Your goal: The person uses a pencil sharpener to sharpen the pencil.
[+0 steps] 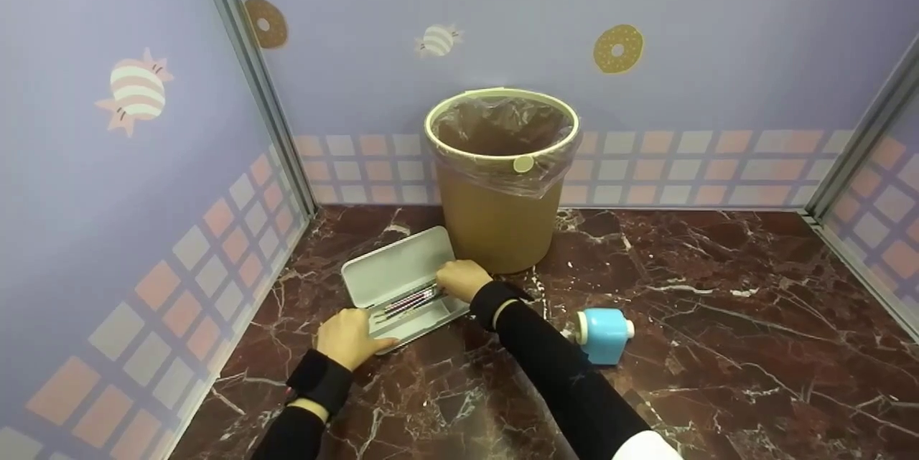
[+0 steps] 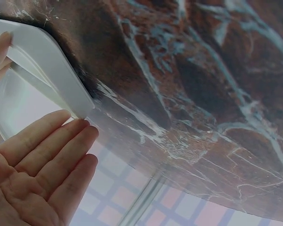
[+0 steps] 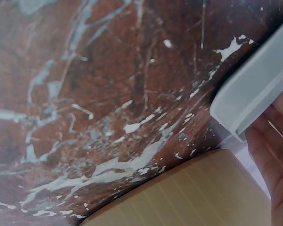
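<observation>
A pale tin pencil case (image 1: pixel 395 273) lies with its lid raised on the marbled tabletop. Several slim pens (image 1: pixel 413 301) with purple-and-white patterning are inside its tray. At the case's left end is my left hand (image 1: pixel 350 338), its thumb reaching along the front edge. The left wrist view shows that hand's fingers (image 2: pixel 61 146) straight, fingertips at the case's corner. My right hand (image 1: pixel 463 279) grips the right end near the hinge, fingers bent, close to the pen ends. In the right wrist view its fingers (image 3: pixel 269 141) meet the case's end wall.
A tan bin (image 1: pixel 499 223) with a clear plastic liner stands right behind the case, against the patterned back wall. A small blue bottle-like object (image 1: pixel 604 336) with cream ends sits to the right of my right forearm. A side wall (image 1: pixel 179 266) rises on the left.
</observation>
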`<control>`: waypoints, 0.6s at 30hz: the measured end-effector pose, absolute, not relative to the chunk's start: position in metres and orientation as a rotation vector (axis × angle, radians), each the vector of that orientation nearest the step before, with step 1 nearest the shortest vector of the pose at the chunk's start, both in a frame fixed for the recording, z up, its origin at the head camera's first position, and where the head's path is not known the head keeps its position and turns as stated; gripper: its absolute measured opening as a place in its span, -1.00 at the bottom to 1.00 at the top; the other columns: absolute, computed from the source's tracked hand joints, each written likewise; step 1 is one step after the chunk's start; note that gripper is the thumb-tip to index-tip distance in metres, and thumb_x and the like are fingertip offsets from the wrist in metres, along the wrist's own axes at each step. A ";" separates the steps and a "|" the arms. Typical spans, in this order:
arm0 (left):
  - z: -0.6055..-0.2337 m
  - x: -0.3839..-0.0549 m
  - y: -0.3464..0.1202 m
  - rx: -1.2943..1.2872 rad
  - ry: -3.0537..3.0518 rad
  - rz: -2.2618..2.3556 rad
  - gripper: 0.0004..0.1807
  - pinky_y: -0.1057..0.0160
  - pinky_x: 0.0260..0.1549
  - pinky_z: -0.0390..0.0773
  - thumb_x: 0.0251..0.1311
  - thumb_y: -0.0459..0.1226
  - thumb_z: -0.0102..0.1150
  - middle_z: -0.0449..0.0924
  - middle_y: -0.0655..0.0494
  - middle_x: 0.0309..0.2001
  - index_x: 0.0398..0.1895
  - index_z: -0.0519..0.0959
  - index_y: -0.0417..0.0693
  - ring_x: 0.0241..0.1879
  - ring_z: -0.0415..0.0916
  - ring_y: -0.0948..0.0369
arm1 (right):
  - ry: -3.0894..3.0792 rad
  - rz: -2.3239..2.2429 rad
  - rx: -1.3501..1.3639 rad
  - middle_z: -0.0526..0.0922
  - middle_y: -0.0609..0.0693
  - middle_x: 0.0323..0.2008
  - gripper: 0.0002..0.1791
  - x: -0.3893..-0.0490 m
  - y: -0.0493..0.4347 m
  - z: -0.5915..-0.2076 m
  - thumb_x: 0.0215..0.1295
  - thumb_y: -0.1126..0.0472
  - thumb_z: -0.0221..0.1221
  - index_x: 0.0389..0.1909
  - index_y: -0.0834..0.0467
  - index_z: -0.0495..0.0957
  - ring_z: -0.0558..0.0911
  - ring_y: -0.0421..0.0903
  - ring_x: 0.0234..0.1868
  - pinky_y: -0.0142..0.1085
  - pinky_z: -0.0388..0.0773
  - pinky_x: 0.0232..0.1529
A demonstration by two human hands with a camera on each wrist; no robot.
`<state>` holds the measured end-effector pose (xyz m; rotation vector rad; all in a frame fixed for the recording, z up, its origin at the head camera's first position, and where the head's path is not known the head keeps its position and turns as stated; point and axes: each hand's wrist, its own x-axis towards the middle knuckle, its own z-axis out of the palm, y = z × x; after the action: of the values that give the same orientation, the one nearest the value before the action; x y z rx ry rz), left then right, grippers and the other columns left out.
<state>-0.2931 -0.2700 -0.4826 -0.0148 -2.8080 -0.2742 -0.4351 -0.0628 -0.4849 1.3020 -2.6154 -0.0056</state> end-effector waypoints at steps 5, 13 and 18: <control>-0.482 -0.291 -0.269 -0.026 -2.825 -0.295 -0.41 -0.09 -0.60 0.51 -0.27 0.10 0.65 0.64 -0.12 -0.57 -0.71 0.44 -0.08 -0.63 0.51 0.03 | -2.623 -0.031 1.276 0.83 0.00 -0.34 -0.91 -0.432 -0.060 -0.486 0.22 0.27 0.33 -0.43 0.12 0.78 0.80 -0.04 -0.35 -0.19 0.71 -0.32; -0.482 -0.288 -0.269 -0.053 -2.794 -0.286 -0.46 -0.15 -0.54 0.58 -0.22 0.06 0.64 0.71 -0.22 -0.48 -0.61 0.54 -0.16 -0.52 0.65 -0.14 | -2.494 0.011 1.285 0.79 0.01 -0.43 -0.85 -0.426 -0.046 -0.480 0.23 0.29 0.28 -0.52 0.14 0.71 0.76 -0.03 -0.42 -0.18 0.69 -0.39; -0.481 -0.283 -0.262 -0.091 -2.748 -0.212 -0.47 -0.11 -0.52 0.61 -0.20 0.00 0.64 0.68 -0.22 -0.50 -0.57 0.58 -0.27 -0.52 0.64 -0.15 | -2.514 0.095 1.337 0.76 0.07 -0.44 -0.87 -0.421 -0.026 -0.473 0.18 0.30 0.31 -0.55 0.16 0.68 0.74 0.03 -0.42 -0.12 0.66 -0.36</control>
<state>-0.2831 -0.2621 -0.4814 -0.0915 -2.7484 -0.2116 -0.4206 -0.0258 -0.4726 1.3371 -2.5139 0.0946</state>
